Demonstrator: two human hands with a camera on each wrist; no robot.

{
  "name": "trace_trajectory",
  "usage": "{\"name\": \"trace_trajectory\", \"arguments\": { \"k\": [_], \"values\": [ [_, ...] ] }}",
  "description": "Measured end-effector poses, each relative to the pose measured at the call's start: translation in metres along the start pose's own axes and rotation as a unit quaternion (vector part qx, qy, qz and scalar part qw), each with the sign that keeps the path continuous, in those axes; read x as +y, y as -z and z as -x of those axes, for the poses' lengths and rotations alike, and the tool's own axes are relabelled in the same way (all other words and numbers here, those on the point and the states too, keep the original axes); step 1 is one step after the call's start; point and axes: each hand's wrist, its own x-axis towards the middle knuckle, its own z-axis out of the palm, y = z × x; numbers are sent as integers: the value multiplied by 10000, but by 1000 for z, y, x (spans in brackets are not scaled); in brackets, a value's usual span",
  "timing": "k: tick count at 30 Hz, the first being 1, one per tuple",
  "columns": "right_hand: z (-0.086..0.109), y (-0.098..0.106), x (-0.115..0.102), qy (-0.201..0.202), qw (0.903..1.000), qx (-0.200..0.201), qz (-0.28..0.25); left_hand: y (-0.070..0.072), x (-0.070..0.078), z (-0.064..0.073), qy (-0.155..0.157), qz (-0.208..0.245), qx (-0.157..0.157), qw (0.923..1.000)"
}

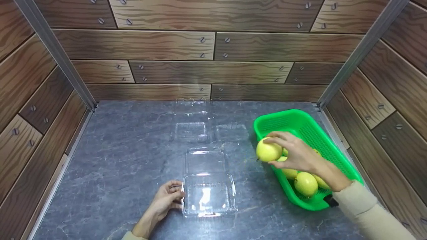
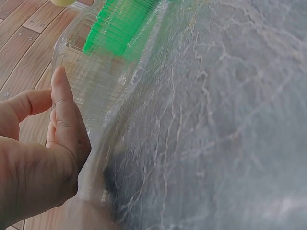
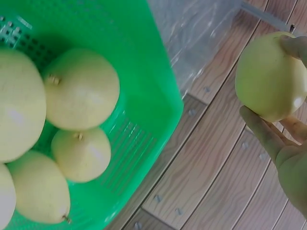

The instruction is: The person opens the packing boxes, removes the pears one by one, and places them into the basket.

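Note:
In the head view my right hand (image 1: 297, 151) grips a yellow-green pear (image 1: 269, 149) above the left side of a green basket (image 1: 333, 150). The right wrist view shows the thumb and fingers round this pear (image 3: 269, 76), its stem exposed. Several more pears (image 1: 306, 184) lie inside the basket. A clear plastic clamshell box (image 1: 209, 196) rests on the grey table in front of me, its lid raised or folded back. At the box's left edge my left hand (image 1: 167, 198) pinches the rim between thumb and fingers, also seen in the left wrist view.
More clear plastic boxes (image 1: 191, 129) stand farther back on the grey table (image 1: 126, 160), faint against its surface. Wood-patterned walls (image 1: 166, 71) close off the back and both sides, with metal posts (image 1: 363, 46) at the corners.

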Motion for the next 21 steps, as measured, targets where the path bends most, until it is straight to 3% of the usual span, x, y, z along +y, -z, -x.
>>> {"name": "trace_trajectory", "arguments": {
  "k": [7, 16, 21],
  "values": [
    [4, 8, 31, -379, 9993, 37, -55, 1, 0, 0, -30, -73, -36, 10000],
    [18, 1, 70, -772, 9969, 16, 175, 0, 0, 0, -47, -27, -14, 10000],
    [23, -2, 81, -1037, 9940, -228, 265, 0, 0, 0, -54, -19, -14, 10000]
  ]
}}
